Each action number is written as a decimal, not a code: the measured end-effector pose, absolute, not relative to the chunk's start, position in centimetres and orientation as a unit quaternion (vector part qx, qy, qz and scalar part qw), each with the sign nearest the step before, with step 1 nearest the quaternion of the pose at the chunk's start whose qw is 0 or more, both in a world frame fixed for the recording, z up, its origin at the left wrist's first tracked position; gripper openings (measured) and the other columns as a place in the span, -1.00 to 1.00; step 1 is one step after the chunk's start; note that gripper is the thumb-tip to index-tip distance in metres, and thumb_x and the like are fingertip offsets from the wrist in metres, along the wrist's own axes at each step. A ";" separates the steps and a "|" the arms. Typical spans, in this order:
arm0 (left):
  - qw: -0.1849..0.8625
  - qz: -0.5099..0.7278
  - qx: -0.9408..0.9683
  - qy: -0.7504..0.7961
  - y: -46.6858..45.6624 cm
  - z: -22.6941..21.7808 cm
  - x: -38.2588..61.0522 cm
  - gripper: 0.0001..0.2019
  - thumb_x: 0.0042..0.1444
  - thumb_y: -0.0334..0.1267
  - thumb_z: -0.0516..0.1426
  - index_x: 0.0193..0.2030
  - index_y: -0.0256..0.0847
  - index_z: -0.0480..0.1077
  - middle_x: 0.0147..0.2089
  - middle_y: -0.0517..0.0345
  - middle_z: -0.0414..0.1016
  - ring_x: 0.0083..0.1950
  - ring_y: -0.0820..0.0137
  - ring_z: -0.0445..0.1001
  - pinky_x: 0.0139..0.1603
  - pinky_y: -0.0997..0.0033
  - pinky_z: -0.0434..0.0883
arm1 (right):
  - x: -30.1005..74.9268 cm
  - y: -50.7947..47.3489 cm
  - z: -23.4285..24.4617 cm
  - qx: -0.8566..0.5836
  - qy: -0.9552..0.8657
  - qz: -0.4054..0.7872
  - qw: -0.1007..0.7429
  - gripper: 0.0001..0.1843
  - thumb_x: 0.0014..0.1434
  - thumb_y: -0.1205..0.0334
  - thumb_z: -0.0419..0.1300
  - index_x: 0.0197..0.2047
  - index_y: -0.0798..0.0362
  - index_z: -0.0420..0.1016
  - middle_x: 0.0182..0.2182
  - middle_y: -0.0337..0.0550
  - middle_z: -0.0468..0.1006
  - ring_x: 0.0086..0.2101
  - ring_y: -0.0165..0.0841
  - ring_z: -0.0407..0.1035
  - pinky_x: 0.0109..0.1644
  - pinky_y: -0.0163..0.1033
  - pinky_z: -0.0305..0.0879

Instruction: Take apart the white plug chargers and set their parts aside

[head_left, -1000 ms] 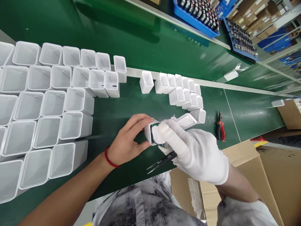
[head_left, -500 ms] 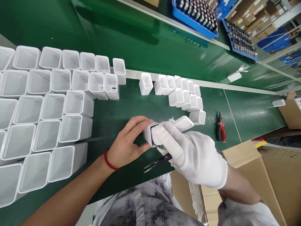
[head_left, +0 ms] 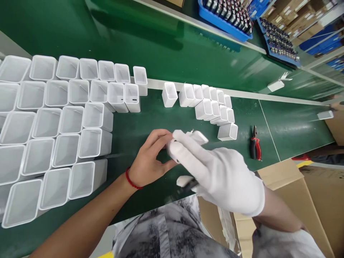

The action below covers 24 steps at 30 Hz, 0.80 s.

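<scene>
My bare left hand, with a red cord at the wrist, grips a small white plastic shell lying on the green mat. My right hand, in a white glove, presses its fingers onto the open end of that shell and keeps black tweezers tucked under the palm. A white cap piece with metal prongs lies just behind the shell, touching it.
Many empty white shells stand in rows at the left, and a smaller cluster at centre right. Red-handled pliers lie to the right. Cardboard boxes sit at the lower right. Blue trays of parts stand beyond the belt.
My gloved fingers have slid over the shell's open end, so the green board inside no longer shows. The tweezers have drawn further under the palm. The view has shifted slightly.
</scene>
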<state>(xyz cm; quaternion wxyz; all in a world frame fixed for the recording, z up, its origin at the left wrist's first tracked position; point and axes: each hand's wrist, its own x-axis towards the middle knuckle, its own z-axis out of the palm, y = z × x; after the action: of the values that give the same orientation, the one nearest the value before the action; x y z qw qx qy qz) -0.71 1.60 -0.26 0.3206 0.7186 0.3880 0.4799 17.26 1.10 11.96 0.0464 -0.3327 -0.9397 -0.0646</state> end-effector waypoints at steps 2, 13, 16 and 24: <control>0.379 0.489 0.677 0.399 1.6 -0.3 -0.7 -0.53 0.00 -0.34 0.30 0.07 -0.15 0.32 0.01 0.02 0.28 -0.01 0.31 0.45 -0.08 0.35 0.57 | 18.3 0.7 11.8 -0.367 -0.920 0.005 0.141 -0.46 0.24 0.22 0.17 0.27 0.06 0.18 -0.14 -0.02 0.58 -0.65 -0.48 0.23 -0.61 -0.28 0.17; 0.358 0.504 0.677 0.401 1.0 -0.4 -0.2 -0.49 0.01 -0.38 0.27 0.11 -0.10 0.26 0.04 0.00 0.27 0.03 0.28 0.44 -0.03 0.29 0.56 | 17.1 -1.5 3.8 -0.533 -0.582 0.524 0.321 -0.43 0.17 -0.02 0.21 0.18 0.08 0.35 -0.41 -0.17 0.51 -0.52 -0.41 0.31 -0.40 -0.27 0.37; 0.346 0.495 0.679 0.418 1.0 -0.6 -0.2 -0.50 0.02 -0.41 0.24 0.11 -0.09 0.24 0.06 -0.02 0.25 0.06 0.25 0.43 0.00 0.23 0.55 | 16.1 -0.6 3.3 -0.485 -0.545 0.582 0.360 -0.36 0.12 -0.11 0.24 0.19 0.01 0.34 -0.03 -0.01 0.51 -0.13 -0.20 0.43 0.03 -0.06 0.38; 0.566 0.456 0.594 0.344 1.4 0.4 -1.5 -0.43 0.08 -0.35 0.24 0.22 -0.10 0.17 0.20 -0.11 0.22 0.19 0.20 0.38 0.21 0.11 0.41 | 16.7 0.8 2.0 -0.465 -0.510 0.619 0.375 -0.48 0.13 -0.09 0.24 0.06 0.04 0.47 -0.08 -0.09 0.56 -0.03 -0.14 0.42 0.19 0.00 0.26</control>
<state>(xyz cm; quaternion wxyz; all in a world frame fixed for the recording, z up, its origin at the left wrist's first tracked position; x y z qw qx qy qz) -1.53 1.40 0.42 0.5660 0.5944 0.3443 0.4559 16.67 0.75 2.03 0.3750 -0.4645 -0.5102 0.6191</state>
